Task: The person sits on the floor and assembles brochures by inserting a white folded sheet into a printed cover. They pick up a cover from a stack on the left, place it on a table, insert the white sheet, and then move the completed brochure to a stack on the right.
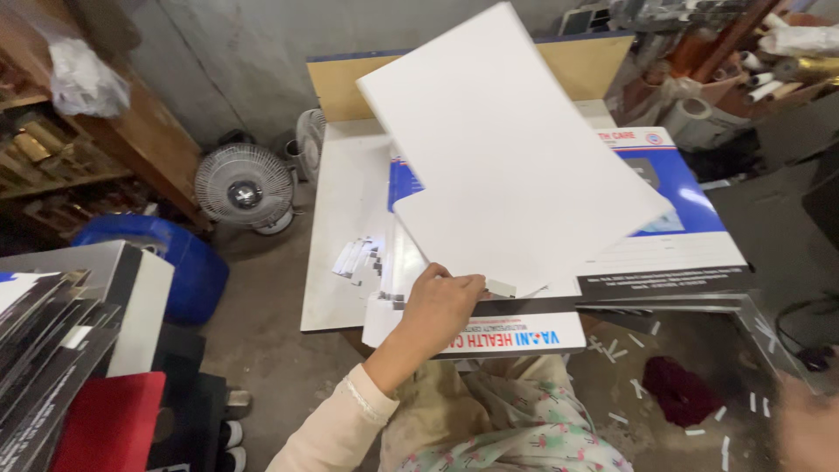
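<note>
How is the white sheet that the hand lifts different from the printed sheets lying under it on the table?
The lifted white sheet shows a blank white face; the printed sheets show blue, white and black print. The white sheet is raised and tilted, held at its near edge by the left hand; the printed sheets lie flat in a stack. Both look like stiff, flat card.

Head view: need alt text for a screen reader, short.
Seen from above, the person's left hand lifts a large white card sheet off a stack of printed blue-and-white sheets on a low white table. The right hand is a blur at the frame's lower right edge; a small fan stands on the concrete floor.
</note>
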